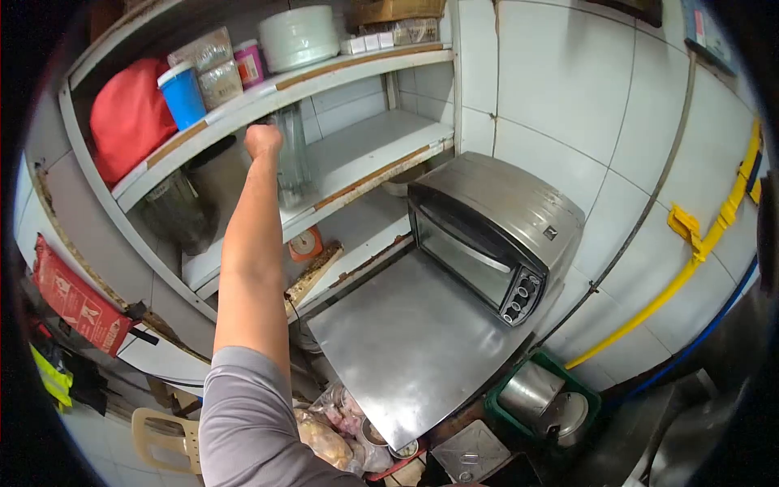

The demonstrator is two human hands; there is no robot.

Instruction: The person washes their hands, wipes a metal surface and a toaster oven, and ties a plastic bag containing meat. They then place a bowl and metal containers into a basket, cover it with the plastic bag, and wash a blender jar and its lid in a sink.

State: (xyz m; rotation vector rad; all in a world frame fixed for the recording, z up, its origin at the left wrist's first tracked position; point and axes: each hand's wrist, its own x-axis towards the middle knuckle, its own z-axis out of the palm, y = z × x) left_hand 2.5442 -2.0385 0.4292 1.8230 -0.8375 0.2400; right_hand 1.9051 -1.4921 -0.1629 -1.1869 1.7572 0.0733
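The left hand (264,140) is closed, seemingly on the clear jar (293,158), at the middle shelf (373,140); the right hand is not in view. Lifted too high, the jar may knock the upper shelf (357,68) and slip.

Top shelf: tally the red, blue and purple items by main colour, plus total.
Red: 1, the bundle
Blue: 1, the white-lidded tub
Purple: 1, the small tub
Total: 3
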